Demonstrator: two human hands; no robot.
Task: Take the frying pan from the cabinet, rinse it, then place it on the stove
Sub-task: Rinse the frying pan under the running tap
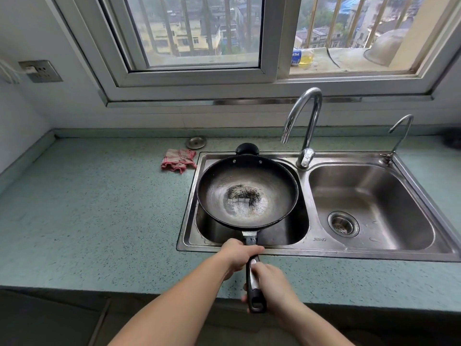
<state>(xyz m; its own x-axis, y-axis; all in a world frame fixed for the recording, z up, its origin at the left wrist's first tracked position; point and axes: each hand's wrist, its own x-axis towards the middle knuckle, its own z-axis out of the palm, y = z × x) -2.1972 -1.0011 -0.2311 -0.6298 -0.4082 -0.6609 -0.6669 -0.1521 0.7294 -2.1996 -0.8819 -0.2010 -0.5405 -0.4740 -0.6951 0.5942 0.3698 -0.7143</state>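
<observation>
1. Teal countertop (99, 208) is seen around a double sink (349, 252); the frying pan (249, 181) is held over the left basin, with no water visibly running.
2. Its handle (253, 280) is gripped by both the left hand (238, 253) and the right hand (273, 283).
3. If the pan is tilted carelessly, its rim could be knocked against the faucet (308, 121), or residue slopped onto the countertop.

A barred window (199, 33) gives grey daylight above the speckled teal counter (99, 208).
</observation>
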